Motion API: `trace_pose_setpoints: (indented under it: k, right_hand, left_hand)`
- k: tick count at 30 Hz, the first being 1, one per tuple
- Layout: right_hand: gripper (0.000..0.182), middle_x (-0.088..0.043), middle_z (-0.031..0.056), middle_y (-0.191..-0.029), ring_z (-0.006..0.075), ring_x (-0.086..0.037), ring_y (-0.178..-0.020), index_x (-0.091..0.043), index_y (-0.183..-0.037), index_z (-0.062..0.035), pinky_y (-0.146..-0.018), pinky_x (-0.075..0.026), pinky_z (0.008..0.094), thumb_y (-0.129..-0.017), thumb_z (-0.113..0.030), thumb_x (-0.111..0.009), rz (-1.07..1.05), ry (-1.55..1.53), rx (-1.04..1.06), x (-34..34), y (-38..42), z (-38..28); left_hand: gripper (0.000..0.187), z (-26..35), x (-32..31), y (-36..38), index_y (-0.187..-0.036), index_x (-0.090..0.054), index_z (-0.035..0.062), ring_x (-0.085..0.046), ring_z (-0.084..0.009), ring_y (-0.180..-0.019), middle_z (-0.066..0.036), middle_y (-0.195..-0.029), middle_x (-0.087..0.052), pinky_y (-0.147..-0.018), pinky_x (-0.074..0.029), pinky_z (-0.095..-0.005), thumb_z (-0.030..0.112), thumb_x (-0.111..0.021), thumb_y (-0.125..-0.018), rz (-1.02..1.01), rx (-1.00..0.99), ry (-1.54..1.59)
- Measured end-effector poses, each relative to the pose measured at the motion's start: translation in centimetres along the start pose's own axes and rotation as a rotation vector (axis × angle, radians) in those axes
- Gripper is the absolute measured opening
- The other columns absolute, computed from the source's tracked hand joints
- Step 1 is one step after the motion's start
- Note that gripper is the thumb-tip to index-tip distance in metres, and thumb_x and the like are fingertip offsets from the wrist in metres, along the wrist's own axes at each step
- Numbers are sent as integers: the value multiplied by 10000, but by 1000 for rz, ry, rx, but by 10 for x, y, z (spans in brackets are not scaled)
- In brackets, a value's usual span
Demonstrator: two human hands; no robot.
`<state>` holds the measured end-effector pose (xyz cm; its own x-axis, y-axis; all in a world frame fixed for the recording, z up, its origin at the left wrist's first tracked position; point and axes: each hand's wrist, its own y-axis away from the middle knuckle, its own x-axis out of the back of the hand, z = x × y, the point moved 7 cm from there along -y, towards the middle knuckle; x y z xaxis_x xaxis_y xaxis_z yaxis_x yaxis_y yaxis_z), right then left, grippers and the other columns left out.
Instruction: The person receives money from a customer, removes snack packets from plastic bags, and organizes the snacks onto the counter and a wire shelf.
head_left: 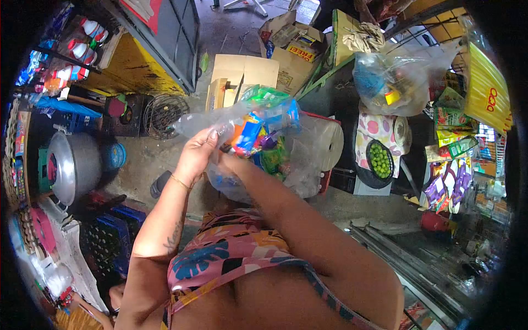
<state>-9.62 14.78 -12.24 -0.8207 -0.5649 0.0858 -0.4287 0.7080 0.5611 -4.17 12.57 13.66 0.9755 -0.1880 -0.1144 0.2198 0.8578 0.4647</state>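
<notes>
A large clear plastic bag (302,157) is in front of me, full of colourful packets. My left hand (201,147) is closed on its rim, thumb pressed against the plastic. My right hand (228,163) reaches in at the bag's mouth, just below the left one; its fingers are hidden by the plastic and the packets. Closest to both hands is a blue and orange packet (248,133). Green wrappers (273,159) show deeper in the bag, and a green plastic bundle (267,95) lies at its far side.
Open cardboard boxes (245,69) stand beyond the bag. To the right are a black basket of small green fruit (379,160) and another filled plastic bag (393,82). A large metal pot (82,162) and a wire fan guard (165,116) are on the left. Another person's arm (91,311) shows lower left.
</notes>
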Motion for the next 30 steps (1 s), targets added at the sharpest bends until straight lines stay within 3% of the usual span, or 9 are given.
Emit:
trace_pose_setpoints:
  k: [1, 3, 6, 7, 9, 13, 17, 26, 30]
  right_hand:
    - [317, -678, 176, -922, 317, -657, -843, -717, -962, -53, -737, -535, 430, -768, -300, -680, 39, 55, 66, 2, -2, -3]
    - [230, -658, 200, -883, 364, -644, -840, -729, -853, -57, -783, -538, 471, -796, -267, -653, -75, 1065, 464, 41, 35, -31]
    - [253, -696, 158, -917, 361, -679, -869, -728, -890, -72, -747, -536, 474, -843, -302, -633, 474, 976, -77, 166, 51, 30]
    - [301, -680, 186, -1040, 383, -657, -974, -701, -1038, -62, -808, -528, 479, -852, -289, -634, 619, 595, -277, 207, 59, 84]
    - [403, -619, 222, -1216, 398, -606, -1093, -626, -1215, -68, -875, -508, 464, -862, -262, -626, 702, 687, -51, 246, 55, 156]
    - [480, -579, 230, -1278, 387, -576, -1140, -573, -1292, -78, -922, -490, 442, -844, -236, -641, 336, 944, -197, 253, 27, 237]
    - [434, -604, 224, -1219, 380, -595, -1104, -605, -1237, -77, -900, -499, 447, -841, -250, -642, 360, 898, -310, 241, 30, 199]
    - [350, -659, 208, -1085, 363, -639, -1023, -678, -1113, -75, -851, -520, 458, -832, -282, -645, 496, 415, -371, 207, 12, 164]
    - [325, -684, 201, -1026, 356, -659, -988, -710, -1058, -74, -830, -529, 463, -829, -296, -646, 523, 311, -207, 152, 36, 117]
  left_hand:
    - [334, -4, 7, -2, -1268, -623, 110, -569, -72, -885, 43, -1024, -654, -740, -448, -235, 317, -537, -1020, 6, -23, -16]
    - [337, -5, 14, -2, -1274, -625, 114, -566, -72, -897, 45, -1041, -658, -749, -448, -241, 317, -533, -1022, 24, -46, -29]
    - [340, -1, 21, 5, -1272, -629, 82, -566, -80, -949, 27, -1093, -662, -820, -447, -252, 294, -527, -1027, 56, -29, 21]
    - [342, -1, 23, 8, -1268, -627, 52, -569, -86, -998, 11, -1130, -662, -889, -444, -258, 274, -528, -1028, 57, -11, 64]
    - [341, -3, 24, 13, -1262, -628, 23, -572, -97, -1057, -7, -1171, -663, -962, -440, -265, 252, -528, -1030, 43, 5, 117]
    - [331, -5, 23, 12, -1253, -637, 29, -573, -102, -1051, -16, -1175, -667, -956, -440, -264, 247, -524, -1031, 4, -14, 122]
    - [368, 5, 18, 12, -1250, -635, 54, -571, -102, -889, 10, -1057, -664, -769, -464, -265, 322, -554, -1011, 26, -58, 132]
    - [298, -17, 26, 3, -1237, -651, 52, -522, -63, -830, 46, -991, -639, -756, -455, -205, 231, -541, -1025, 146, 41, 248]
    - [296, -2, 27, -2, -1285, -608, 82, -570, -117, -907, -4, -1092, -610, -810, -492, -262, 91, -533, -999, 285, -151, -5]
